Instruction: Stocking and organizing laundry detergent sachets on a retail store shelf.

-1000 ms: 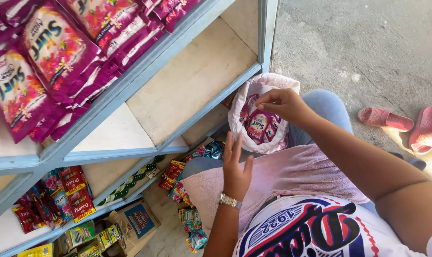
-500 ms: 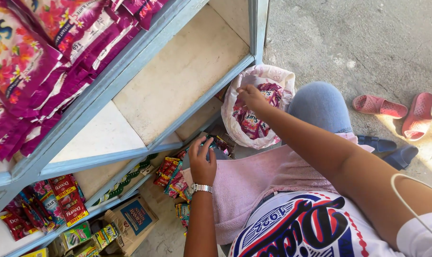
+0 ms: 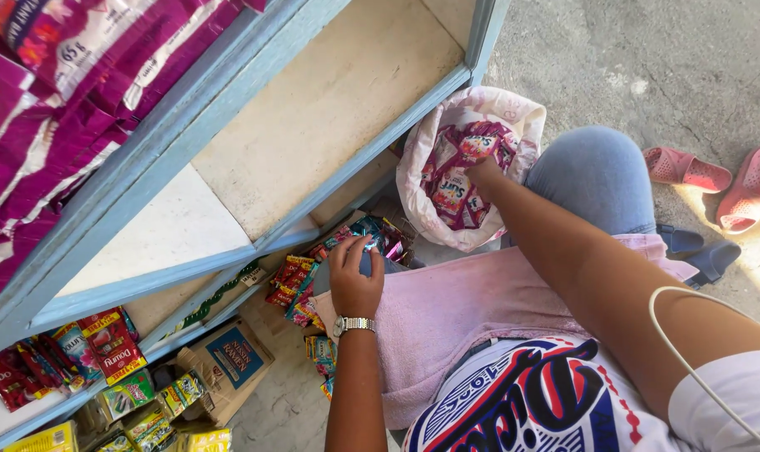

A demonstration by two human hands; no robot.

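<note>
Reaching right hand (image 3: 483, 170) into sachet bag (image 3: 514, 113); left hand (image 3: 355, 280) touches sachets (image 3: 300, 280).

We see strong daylight from the right: the floor (image 3: 647, 50) is bright, w/ a hot patch near the slippers (image 3: 719, 180). The arm drops a hard shadow on the towel (image 3: 455, 310). Under the shelf (image 3: 313, 125) it is dimmer. The sachets (image 3: 53, 100) at top left are close, a bit soft and stretched. Center is sharp.
</note>
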